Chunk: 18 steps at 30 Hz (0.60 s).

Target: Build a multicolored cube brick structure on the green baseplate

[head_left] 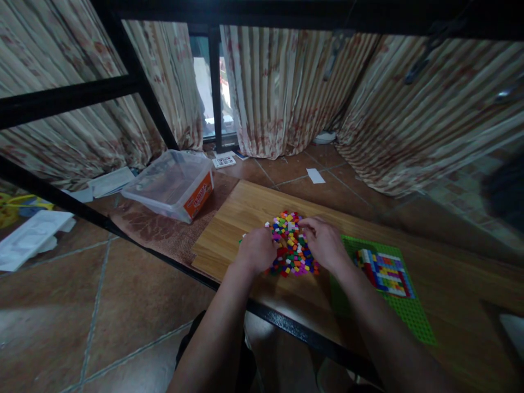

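Observation:
A heap of small bricks [291, 244] in many colours lies on a wooden board [229, 229]. My left hand [257, 250] rests at the heap's left edge with its fingers curled down onto the bricks. My right hand [323, 240] lies on the heap's right side, fingers bent over the bricks near the top. What either hand holds is hidden under the fingers. To the right, a green baseplate [409, 311] carries a patch of fitted coloured bricks [385, 272].
A clear plastic box [172, 184] with an orange label sits left of the board on a brown mat. Black metal bars [65, 98] frame the space. Papers [315, 176] lie on the tiled floor by striped curtains [278, 87].

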Each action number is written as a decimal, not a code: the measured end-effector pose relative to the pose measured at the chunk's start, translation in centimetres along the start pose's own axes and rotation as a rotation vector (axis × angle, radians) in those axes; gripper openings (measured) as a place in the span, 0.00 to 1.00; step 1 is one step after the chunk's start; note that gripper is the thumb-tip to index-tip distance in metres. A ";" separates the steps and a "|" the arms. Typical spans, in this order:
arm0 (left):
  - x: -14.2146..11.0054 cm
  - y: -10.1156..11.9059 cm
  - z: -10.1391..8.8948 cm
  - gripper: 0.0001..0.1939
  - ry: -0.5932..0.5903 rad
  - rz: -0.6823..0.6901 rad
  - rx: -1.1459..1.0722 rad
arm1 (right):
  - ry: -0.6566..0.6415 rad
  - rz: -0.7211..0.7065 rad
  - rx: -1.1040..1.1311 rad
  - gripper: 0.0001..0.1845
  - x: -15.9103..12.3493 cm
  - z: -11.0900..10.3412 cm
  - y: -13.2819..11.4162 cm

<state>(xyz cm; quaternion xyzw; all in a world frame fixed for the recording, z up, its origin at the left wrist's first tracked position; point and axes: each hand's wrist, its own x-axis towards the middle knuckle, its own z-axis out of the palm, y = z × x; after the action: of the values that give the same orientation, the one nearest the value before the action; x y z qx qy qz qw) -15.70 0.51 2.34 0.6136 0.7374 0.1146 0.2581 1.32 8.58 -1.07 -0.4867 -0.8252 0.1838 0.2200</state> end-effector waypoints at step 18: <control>-0.1 0.2 -0.6 0.11 0.100 -0.015 -0.175 | -0.012 0.056 0.324 0.09 2.0 0.8 2.4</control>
<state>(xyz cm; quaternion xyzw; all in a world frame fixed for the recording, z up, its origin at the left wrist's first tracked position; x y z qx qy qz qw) -15.82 0.57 2.92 0.5767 0.7412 0.2070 0.2743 1.70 11.37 -2.62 -0.4666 -0.7721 0.3234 0.2855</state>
